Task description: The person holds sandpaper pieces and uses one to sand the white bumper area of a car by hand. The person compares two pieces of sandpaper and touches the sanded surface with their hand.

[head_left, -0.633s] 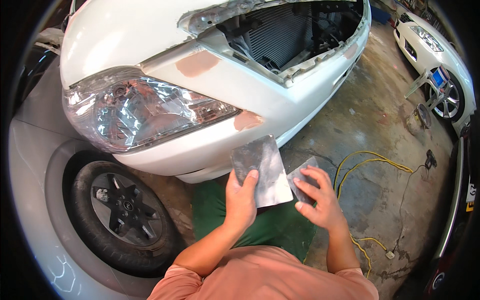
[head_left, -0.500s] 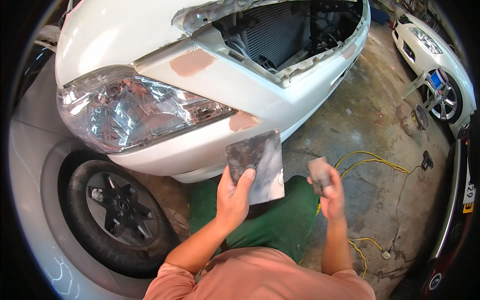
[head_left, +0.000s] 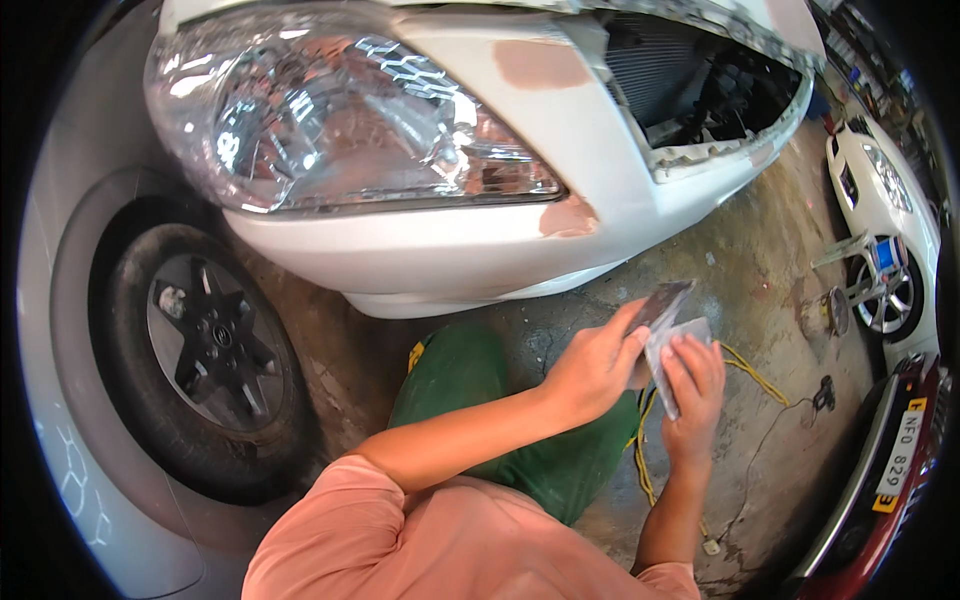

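Note:
My left hand (head_left: 592, 365) grips a thin, flat square plate (head_left: 662, 308), dark on one part and pale grey on another, tilted nearly edge-on. My right hand (head_left: 692, 385) is close against it, fingers bent over a small flat grey piece (head_left: 696, 328). Both hands meet above my right knee, below the white car's front bumper (head_left: 420, 245). That bumper bears reddish-brown patches, one (head_left: 568, 216) beside the headlight's corner and a larger one (head_left: 540, 64) above. Where the plate ends and the small piece begins is hard to make out.
A large clear headlight (head_left: 350, 120) sits ahead of me. At left stands a grey car's wheel (head_left: 215, 340). Yellow cord (head_left: 755, 375) lies on the stained concrete floor at right. Further right are a stool (head_left: 850, 252), a white car (head_left: 880, 180) and a dark red car (head_left: 905, 470).
Both hands have come together at right; the left carried the plate rightward and tilted it. My view has shifted, so the headlight looks nearer.

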Available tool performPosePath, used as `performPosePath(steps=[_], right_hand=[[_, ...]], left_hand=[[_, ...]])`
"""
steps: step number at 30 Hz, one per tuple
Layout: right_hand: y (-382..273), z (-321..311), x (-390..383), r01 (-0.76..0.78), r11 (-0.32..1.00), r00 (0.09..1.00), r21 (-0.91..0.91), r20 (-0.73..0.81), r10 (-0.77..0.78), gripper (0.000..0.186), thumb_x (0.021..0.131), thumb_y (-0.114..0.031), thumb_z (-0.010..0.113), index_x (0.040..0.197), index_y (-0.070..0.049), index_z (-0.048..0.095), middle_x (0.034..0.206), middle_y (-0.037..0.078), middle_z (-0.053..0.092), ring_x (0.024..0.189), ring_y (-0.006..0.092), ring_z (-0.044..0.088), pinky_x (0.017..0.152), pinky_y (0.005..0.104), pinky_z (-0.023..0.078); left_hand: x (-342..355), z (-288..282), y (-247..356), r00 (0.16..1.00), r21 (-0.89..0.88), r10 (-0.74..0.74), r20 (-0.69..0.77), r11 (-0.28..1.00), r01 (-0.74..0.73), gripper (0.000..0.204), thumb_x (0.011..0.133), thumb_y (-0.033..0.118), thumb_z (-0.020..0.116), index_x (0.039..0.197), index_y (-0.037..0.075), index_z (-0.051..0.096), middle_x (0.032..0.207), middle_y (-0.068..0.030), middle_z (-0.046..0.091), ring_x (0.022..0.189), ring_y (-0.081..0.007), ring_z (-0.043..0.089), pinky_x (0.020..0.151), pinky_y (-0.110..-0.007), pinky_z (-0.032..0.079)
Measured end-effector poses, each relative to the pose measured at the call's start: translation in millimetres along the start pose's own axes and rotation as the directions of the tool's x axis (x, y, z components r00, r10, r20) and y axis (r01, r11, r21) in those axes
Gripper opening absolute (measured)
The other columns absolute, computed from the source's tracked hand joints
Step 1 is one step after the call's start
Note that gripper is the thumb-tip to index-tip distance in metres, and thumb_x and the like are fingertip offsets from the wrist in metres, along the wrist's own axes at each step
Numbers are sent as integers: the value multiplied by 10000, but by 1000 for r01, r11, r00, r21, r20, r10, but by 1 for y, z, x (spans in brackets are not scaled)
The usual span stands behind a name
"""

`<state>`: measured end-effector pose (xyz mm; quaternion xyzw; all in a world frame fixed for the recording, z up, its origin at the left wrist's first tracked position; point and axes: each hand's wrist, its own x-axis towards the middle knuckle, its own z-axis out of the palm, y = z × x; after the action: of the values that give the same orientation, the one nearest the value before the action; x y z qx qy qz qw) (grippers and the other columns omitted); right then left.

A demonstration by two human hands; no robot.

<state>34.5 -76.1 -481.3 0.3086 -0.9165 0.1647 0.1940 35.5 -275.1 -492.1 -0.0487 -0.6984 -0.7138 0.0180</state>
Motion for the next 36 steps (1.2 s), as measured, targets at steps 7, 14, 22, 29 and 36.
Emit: performPosePath(steps=[7, 14, 22, 29, 36], right_hand=[[-29, 2, -42, 12, 995, 962, 102, 271, -39, 320, 808, -101, 710, 1126, -79, 687, 1267, 81, 621, 1214, 324, 574, 1115, 558, 349], [-66, -22, -48, -35, 996, 996, 82, -74, 42, 470, 1028, -69, 507, 1482, -126, 400, 1435, 246, 418, 1321, 447, 484, 1080, 549, 417], [-41, 5, -52, -155, 985, 980, -71, 115, 162, 683, 867, 129, 513, 1479, -157, 411, 1387, 222, 471, 1325, 391, 488, 1104, 484, 407], [-25, 0, -59, -472, 787, 843, 398, -57, 535, 651, 876, 106, 558, 1483, -69, 401, 1437, 171, 485, 1275, 270, 532, 1107, 391, 397], [-34, -24, -45, -253, 274, 468, 928, -130, 874, 722, 888, 49, 528, 1557, -19, 265, 1548, 147, 383, 1355, 270, 455, 1149, 401, 367]], left_hand=[[9, 6, 9, 987, -47, 148, -68, 987, -152, 411, 1039, 251, 524, 1361, -3, 493, 876, -289, 656, 818, -469, 653, 724, -463, 511], [5, 14, -21, 995, -402, -26, -91, 916, -13, 404, 1032, 253, 561, 1316, -31, 520, 1019, -187, 688, 922, -263, 667, 827, -364, 511], [-13, -10, -33, 966, -599, -253, -47, 781, 176, 334, 1006, 168, 612, 1273, -23, 550, 1127, -60, 651, 1013, -110, 565, 927, -293, 472], [-7, -57, -10, 981, -327, 71, -178, 936, -127, 299, 1037, 186, 569, 1269, -3, 563, 1075, -55, 670, 950, -102, 564, 882, -284, 468], [-7, -62, -30, 983, -608, 82, -165, 777, -166, 359, 1045, 158, 523, 1368, 8, 480, 1305, -70, 577, 1172, -141, 537, 1065, -321, 391]])
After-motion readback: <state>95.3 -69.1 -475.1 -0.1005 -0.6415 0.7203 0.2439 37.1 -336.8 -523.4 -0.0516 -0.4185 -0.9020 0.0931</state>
